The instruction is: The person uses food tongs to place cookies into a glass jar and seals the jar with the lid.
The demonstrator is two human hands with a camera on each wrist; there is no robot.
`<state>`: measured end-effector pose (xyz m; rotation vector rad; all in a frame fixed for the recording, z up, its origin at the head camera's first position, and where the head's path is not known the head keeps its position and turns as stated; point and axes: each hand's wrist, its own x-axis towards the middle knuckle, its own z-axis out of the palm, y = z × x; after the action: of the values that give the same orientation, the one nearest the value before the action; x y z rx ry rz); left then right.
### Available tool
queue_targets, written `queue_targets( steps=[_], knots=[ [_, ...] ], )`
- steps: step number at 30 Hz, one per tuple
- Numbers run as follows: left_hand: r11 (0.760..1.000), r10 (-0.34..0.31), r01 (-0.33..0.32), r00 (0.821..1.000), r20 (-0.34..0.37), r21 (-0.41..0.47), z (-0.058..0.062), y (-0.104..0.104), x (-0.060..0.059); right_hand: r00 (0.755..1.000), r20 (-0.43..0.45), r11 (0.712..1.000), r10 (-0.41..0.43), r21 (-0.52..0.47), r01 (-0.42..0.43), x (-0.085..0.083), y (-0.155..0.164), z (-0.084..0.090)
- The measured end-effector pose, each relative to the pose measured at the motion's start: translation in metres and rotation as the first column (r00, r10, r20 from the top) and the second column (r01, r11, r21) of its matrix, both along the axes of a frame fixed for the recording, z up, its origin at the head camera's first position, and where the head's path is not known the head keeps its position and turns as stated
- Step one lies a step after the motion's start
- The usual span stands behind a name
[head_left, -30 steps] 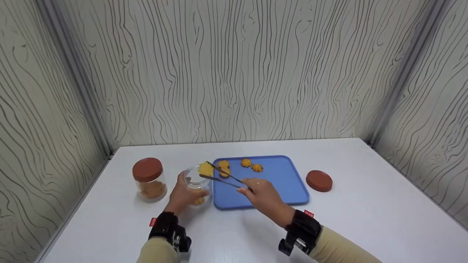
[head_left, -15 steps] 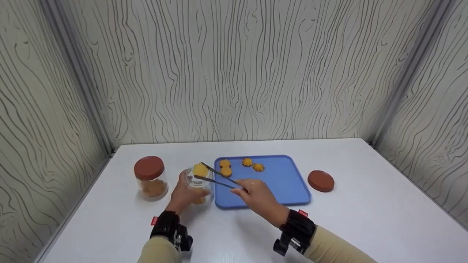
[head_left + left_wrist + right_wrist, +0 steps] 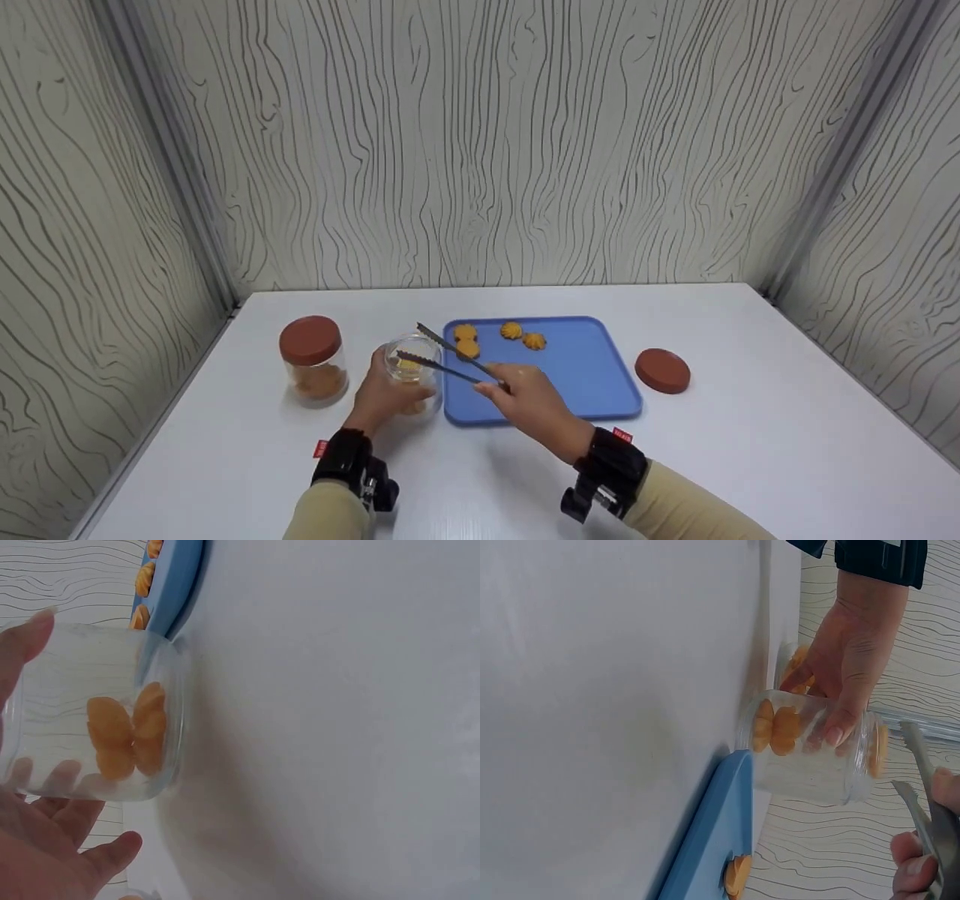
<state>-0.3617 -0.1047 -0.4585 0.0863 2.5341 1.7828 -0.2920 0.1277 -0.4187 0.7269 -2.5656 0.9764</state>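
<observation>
Right hand [image 3: 529, 401]: fingers curled round dark metal tongs [image 3: 439, 367], their arms spread apart, tips over the jar mouth left of the tray.
Left hand [image 3: 379, 397]: thumb and fingers spread round the clear, lidless jar [image 3: 795, 781].
Clear jar: just left of the blue rectangular tray [image 3: 577, 382]; whether they touch, cannot tell.
Yellow ridged cookie [image 3: 880, 751]: at the jar mouth, left of the tray.
Red-lidded clear jar [image 3: 315, 364]: farther left of the tray.
Red-brown round lid [image 3: 663, 370]: right of the tray, with white surface [image 3: 757, 420] between and a wider stretch beyond.
Hidden: part of the clear jar, by the left hand; surface's near edge, cut off.
</observation>
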Motion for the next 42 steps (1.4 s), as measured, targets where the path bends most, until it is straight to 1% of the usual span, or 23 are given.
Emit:
queue_targets(
  steps=[2,5,12,20,27,33,36,42],
  knots=[
    [1.0,-0.002,0.002,1.0,-0.002,-0.008,0.001,0.0,0.0,1.0,0.015,1.0,0.001,-0.025,0.0,0.0,0.001,0.0],
    [1.0,-0.002,0.002,1.0,-0.008,-0.015,0.002,0.001,0.001,1.0,0.03,0.999,-0.005,-0.037,0.006,-0.001,0.003,0.0],
    [0.999,0.01,-0.011,0.999,-0.044,-0.035,0.001,0.001,0.0,0.999,0.015,0.999,-0.029,-0.046,0.029,-0.002,0.014,-0.002],
    [0.994,0.016,-0.02,0.999,-0.033,-0.107,0.001,-0.001,0.0,0.994,0.034,0.994,-0.102,-0.021,0.103,-0.007,0.033,-0.009],
    [0.995,0.002,-0.008,0.998,-0.062,-0.095,0.001,0.0,0.001,0.988,0.049,0.989,-0.148,-0.019,0.149,-0.012,0.045,-0.017],
    [0.995,-0.002,-0.004,0.998,-0.058,-0.101,0.0,-0.002,0.0,0.977,0.083,0.981,-0.196,0.017,0.195,-0.018,0.052,-0.026],
    [0.996,-0.003,-0.002,0.999,-0.05,-0.089,-0.001,-0.001,-0.001,0.971,0.096,0.976,-0.219,0.031,0.217,-0.022,0.053,-0.029],
    [0.996,-0.009,0.005,0.999,-0.05,-0.09,-0.001,-0.001,-0.002,0.968,0.09,0.972,-0.234,0.051,0.23,-0.026,0.056,-0.033]
  ],
)
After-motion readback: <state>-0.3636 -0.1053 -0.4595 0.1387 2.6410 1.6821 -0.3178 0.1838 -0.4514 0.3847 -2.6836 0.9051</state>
